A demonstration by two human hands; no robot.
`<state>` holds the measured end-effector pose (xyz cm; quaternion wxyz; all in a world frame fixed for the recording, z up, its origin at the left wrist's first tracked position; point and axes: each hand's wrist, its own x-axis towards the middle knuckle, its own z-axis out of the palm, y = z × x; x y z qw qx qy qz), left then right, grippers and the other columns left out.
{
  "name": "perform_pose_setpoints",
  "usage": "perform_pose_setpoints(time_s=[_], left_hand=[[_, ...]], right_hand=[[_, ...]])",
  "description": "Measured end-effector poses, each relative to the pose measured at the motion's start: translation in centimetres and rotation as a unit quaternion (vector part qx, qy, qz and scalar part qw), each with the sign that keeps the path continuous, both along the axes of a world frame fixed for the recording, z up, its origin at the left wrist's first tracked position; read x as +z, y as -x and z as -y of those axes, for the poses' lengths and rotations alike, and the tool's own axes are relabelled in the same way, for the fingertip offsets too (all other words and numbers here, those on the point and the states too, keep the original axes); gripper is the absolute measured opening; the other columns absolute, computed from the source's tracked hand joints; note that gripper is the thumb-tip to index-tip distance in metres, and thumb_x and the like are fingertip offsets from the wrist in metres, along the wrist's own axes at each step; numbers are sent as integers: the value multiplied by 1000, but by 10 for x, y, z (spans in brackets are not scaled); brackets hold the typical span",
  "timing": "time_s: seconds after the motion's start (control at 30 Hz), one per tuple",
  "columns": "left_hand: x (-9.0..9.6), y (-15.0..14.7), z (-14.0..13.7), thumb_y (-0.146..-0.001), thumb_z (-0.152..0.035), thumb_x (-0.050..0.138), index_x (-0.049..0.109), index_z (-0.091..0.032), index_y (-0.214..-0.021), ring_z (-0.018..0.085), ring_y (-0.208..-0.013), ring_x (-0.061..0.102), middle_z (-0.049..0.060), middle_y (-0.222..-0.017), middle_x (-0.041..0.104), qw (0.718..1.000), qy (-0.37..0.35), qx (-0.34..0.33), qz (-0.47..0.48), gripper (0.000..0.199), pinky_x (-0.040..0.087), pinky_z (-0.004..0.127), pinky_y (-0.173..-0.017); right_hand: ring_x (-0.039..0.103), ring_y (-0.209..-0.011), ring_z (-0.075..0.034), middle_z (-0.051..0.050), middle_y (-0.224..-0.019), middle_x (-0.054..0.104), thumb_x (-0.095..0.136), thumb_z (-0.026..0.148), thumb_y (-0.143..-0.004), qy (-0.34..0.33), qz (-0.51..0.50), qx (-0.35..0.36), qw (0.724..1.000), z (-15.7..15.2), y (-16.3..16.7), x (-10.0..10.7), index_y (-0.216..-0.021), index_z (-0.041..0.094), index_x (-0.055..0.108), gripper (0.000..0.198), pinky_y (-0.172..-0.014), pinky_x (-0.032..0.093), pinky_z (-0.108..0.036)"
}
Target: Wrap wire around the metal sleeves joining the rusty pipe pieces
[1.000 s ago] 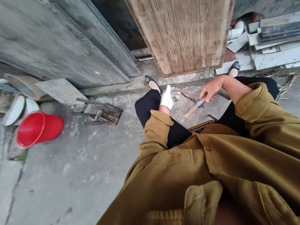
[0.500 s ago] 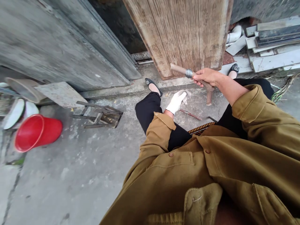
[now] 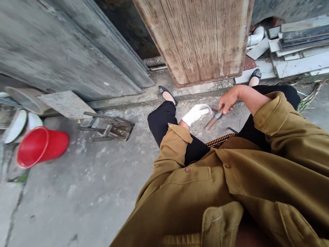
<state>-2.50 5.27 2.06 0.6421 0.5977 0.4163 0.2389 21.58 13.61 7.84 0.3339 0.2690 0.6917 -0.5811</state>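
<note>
The right hand [image 3: 228, 100] grips the wire-wound stick [image 3: 211, 123], now swung round beside the left hand [image 3: 194, 115]; latter's grasp unclear.

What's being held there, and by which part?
The right grip holds a brown wooden stick, just beside its silver wire coil. Whether the white-gloved left grip holds anything is unclear.

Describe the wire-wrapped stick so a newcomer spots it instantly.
Find the brown wooden panel up top, then the bare right hand below it. In that hand is the stick, one end angled down and left. Silvery coiled wire sets it apart from the white-gloved left hand beside it.
</note>
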Motion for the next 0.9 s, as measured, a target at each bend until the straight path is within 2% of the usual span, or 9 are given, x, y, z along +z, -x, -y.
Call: perform_pose_setpoints(time_s=[0.1, 0.2, 0.27, 0.33, 0.43, 0.6, 0.73, 0.8, 0.9], left_hand=[[-1, -1, -3, -78, -46, 82, 73, -15, -95, 9, -56, 52, 6, -86, 74, 997, -28, 77, 13, 36, 41, 23, -53], [-3, -1, -8, -76, -34, 78, 70, -16, -85, 15, -65, 62, 6, -79, 74, 985, -57, 163, -15, 21, 50, 27, -64], [-2, -1, -10, -77, -31, 74, 70, -17, -80, 19, -77, 67, 7, -82, 76, 979, -87, 180, -32, 15, 54, 31, -74], [-1, 0, -10, -78, -33, 72, 71, -17, -80, 19, -80, 68, 7, -85, 77, 979, -108, 171, -34, 16, 54, 32, -78], [0, 2, -6, -79, -42, 75, 72, -16, -82, 17, -72, 65, 6, -82, 76, 986, -102, 133, -19, 27, 51, 29, -70], [-5, 2, 0, -82, -81, 70, 74, -16, -84, 18, -64, 65, 10, -78, 74, 992, -46, 97, 63, 65, 51, 31, -61], [-9, -1, -3, -77, -83, 77, 78, -18, -102, 30, -98, 76, 15, -107, 80, 989, -7, 101, 103, 70, 60, 42, -87], [-9, -2, -3, -74, -80, 81, 77, -18, -103, 32, -112, 75, 15, -115, 79, 988, -41, 113, 100, 69, 58, 46, -101], [-2, 0, -2, -84, -81, 71, 75, -20, -120, 32, -130, 69, 16, -134, 73, 987, -91, 103, 88, 71, 55, 47, -110]], right_hand=[[55, -68, -10, 0, -78, 62, 89, 75, -64, 35, -71, -19, 997, -3, -4, 10, -88, 13, 68, 69, -65, 41, -23], [54, -70, -9, 0, -79, 60, 85, 77, -68, 36, -113, -48, 992, -6, -8, 18, -85, 14, 64, 69, -66, 40, -22], [53, -69, -9, 1, -77, 59, 85, 76, -71, 30, -120, -65, 990, -6, -9, 20, -85, 14, 63, 67, -67, 39, -22], [53, -69, -9, 2, -77, 59, 86, 73, -71, 32, -119, -74, 990, -6, -9, 19, -84, 13, 63, 66, -67, 38, -22], [54, -70, -9, 0, -79, 61, 89, 70, -69, 46, -110, -76, 990, -5, -8, 18, -85, 13, 65, 64, -67, 40, -22], [53, -68, -9, 1, -78, 60, 89, 76, -63, 48, -93, -70, 992, -2, -9, 22, -84, 14, 65, 70, -66, 41, -22], [52, -66, -8, 2, -76, 59, 88, 80, -60, 59, -135, -79, 986, -1, -10, 26, -85, 13, 64, 76, -64, 40, -22], [52, -66, -7, 2, -75, 58, 87, 81, -61, 52, -148, -90, 984, -3, -11, 23, -84, 13, 63, 76, -63, 40, -22], [52, -64, -7, 3, -72, 57, 86, 83, -60, 37, -123, -73, 989, -7, -10, 12, -82, 14, 61, 77, -62, 40, -21]])
